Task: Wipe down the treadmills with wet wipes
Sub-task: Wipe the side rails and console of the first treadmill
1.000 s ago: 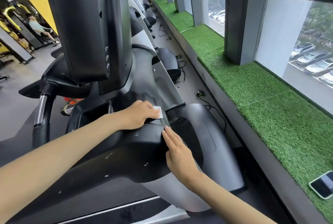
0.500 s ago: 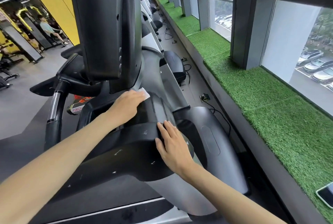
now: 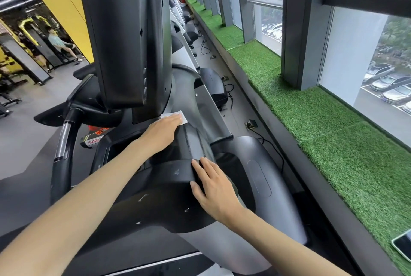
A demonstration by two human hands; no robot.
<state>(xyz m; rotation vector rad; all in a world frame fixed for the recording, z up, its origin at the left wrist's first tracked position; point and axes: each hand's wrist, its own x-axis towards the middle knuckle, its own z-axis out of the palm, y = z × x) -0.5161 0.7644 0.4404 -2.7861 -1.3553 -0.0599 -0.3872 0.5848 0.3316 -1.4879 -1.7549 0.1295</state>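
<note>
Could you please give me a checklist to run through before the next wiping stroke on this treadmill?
1. The wet wipe sits under the left hand: ok, straight fingers press it down just below the screen.
2. The right hand braces: ok, it rests flat on the console housing.
3. The wipe is moist and clean enough: cannot tell.
4. The housing is free of marks: not ok, small pale marks show on its top.
5. The phone is out of the way: ok, it lies on the grass ledge, apart from the treadmill.
</note>
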